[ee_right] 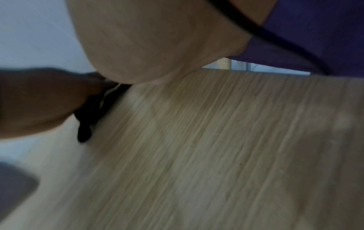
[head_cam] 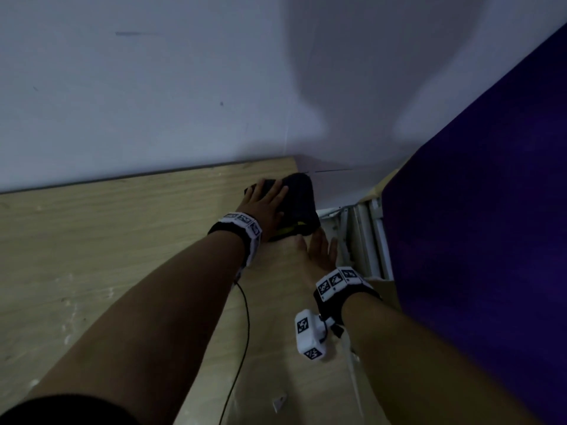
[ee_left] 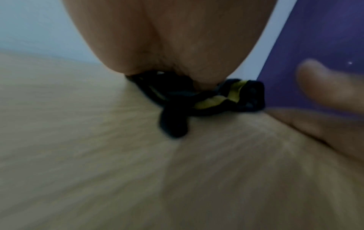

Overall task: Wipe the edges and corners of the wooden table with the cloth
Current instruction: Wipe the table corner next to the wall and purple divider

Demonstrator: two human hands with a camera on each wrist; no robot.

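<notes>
The left hand (head_cam: 266,201) lies palm-down on the dark cloth (head_cam: 299,204), fingers extended and slightly spread, pressing it flat against the wooden surface (head_cam: 92,240) at the far corner, next to the white wall (head_cam: 153,87). The cloth is bunched, dark with a yellow band visible in the left wrist view (ee_left: 216,99), and part of it overhangs the corner of the surface. The right hand (head_cam: 320,251) rests on the surface just behind the cloth, near the right edge, fingers straight and relaxed, holding nothing; its fingertips are close to the cloth, but contact cannot be confirmed. Both wrists carry bands with black-and-white markers, and a thin black cable (head_cam: 244,326) runs along the left forearm. A purple panel (head_cam: 475,225) stands to the right of the surface, with white framing (head_cam: 362,237) visible in the gap between them.
</notes>
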